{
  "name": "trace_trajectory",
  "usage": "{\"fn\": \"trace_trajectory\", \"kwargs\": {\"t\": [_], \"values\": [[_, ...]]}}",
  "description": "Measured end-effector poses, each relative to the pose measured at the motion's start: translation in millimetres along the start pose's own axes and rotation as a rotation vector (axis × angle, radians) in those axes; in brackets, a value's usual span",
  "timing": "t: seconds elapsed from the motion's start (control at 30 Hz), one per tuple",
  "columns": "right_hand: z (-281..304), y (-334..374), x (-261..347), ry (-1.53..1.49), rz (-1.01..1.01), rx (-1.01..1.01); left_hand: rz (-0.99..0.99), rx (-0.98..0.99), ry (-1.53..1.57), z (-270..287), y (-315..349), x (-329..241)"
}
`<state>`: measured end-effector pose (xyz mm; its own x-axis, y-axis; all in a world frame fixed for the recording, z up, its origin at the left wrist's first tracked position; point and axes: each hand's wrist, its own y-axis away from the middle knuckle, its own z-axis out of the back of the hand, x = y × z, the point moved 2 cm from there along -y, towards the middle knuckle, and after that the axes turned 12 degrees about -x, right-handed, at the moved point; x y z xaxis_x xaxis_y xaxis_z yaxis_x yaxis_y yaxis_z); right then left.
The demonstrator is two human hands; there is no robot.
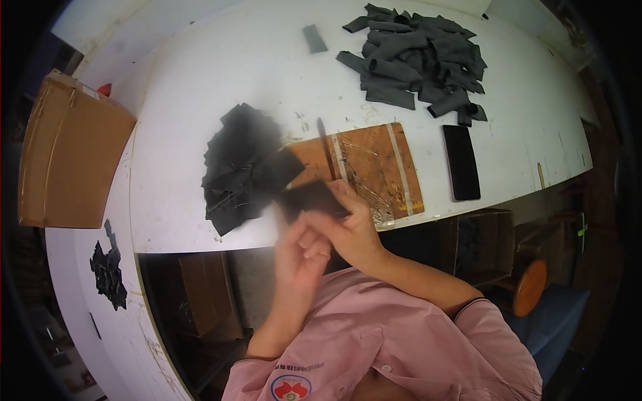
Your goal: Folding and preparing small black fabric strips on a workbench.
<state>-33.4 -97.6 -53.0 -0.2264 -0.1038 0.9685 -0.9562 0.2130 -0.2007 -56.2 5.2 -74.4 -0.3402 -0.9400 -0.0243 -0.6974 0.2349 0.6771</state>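
Black, flat fabric piece (311, 198), blurred, clamped in both hands' grip: left hand (301, 257), right hand (351, 230).

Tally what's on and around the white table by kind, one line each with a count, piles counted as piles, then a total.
Piles of black pieces: 3
Loose grey piece: 1
Wooden board: 1
Black phone: 1
Cardboard box: 1
Black piece held by the left hand and right hand: 1
Total: 8

Both forearms are rising from pink sleeves; the left hand (299, 257), blurred, is curling its fingers beside the right hand (351, 227), which is pinching closed.
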Motion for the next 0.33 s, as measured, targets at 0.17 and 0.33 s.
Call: {"fn": "trace_trajectory", "kwargs": {"t": [0.17, 0.33], "values": [[24, -6, 7, 0.272, 0.084, -0.058, 0.019, -0.189, -0.334, 5, 10, 32], [42, -9, 21, 0.478, 0.299, -0.059, -0.026, -0.032, -0.842, 10, 27, 41]]}}
